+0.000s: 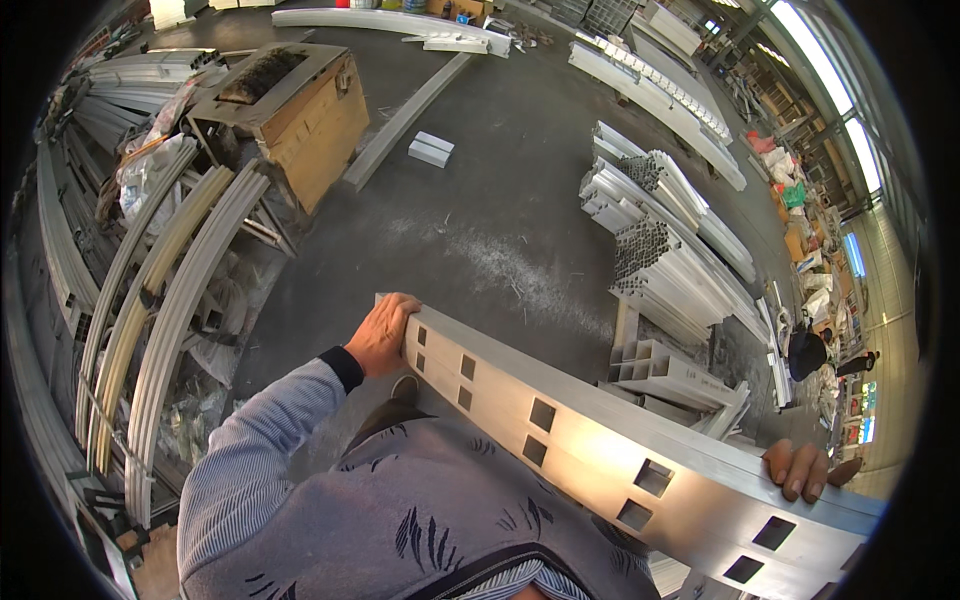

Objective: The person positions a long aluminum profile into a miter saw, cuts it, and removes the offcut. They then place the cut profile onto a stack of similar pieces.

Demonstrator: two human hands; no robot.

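Observation:
A long silver metal profile [600, 420] slants across my front, from the middle of the view down to the lower right. Pairs of square holes run along the side turned toward me, and a lengthwise seam shows near its far edge at the right. My left hand [383, 335] is closed round the left end, thumb side out of sight. Farther right, the fingers of my right hand [797, 470] curl over the top edge; the rest of that hand is hidden behind the metal.
Bundles of silver tubes [665, 265] lie on the floor to the right. At the left are long curved-looking profiles [195, 330] on a rack and a wooden box stand [315, 115]. Two short white pieces [431, 150], a long bar [410, 120] and pale shavings [510, 270] lie on the floor ahead.

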